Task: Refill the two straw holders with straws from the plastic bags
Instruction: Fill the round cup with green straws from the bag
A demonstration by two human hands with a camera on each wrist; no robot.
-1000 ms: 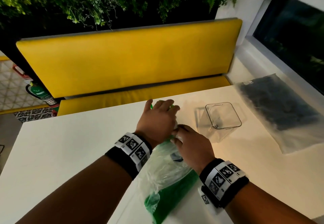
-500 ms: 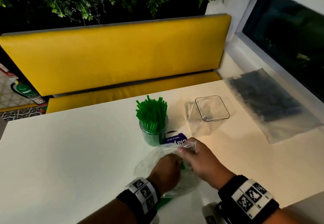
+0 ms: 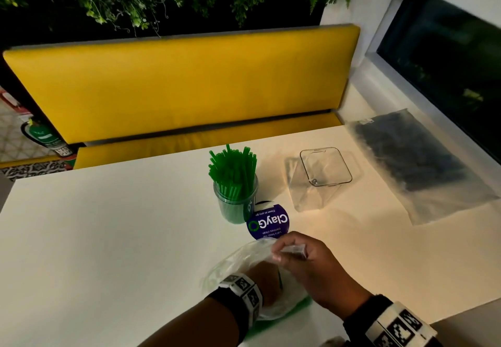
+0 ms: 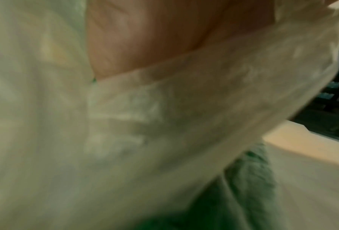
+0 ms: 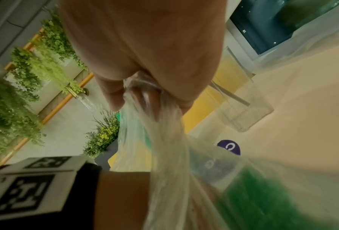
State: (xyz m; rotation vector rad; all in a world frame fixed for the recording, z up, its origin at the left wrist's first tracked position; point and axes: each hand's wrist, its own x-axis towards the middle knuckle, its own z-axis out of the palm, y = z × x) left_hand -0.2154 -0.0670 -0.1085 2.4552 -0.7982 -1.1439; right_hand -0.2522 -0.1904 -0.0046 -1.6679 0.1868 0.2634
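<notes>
A round clear holder (image 3: 234, 200) packed with green straws (image 3: 233, 167) stands mid-table. To its right stands an empty square clear holder (image 3: 322, 175) (image 5: 241, 112). A bag of black straws (image 3: 414, 156) lies at the far right. Near the front edge lies a clear bag of green straws (image 3: 238, 262) (image 5: 263, 194). My right hand (image 3: 291, 253) (image 5: 144, 96) pinches the bunched rim of this bag and lifts it. My left hand (image 3: 268, 279) is inside the bag up to the wrist. Its fingers are hidden by the plastic (image 4: 164, 124).
A purple round ClayGo sticker (image 3: 268, 223) lies flat on the white table (image 3: 108, 238) just in front of the round holder. A yellow bench (image 3: 176, 83) runs behind the table, with a dark window (image 3: 447, 56) to the right.
My left hand has come off the round holder, which now shows its green straws, and has gone back into the bag. My right hand has drawn the bag mouth nearer to me.
</notes>
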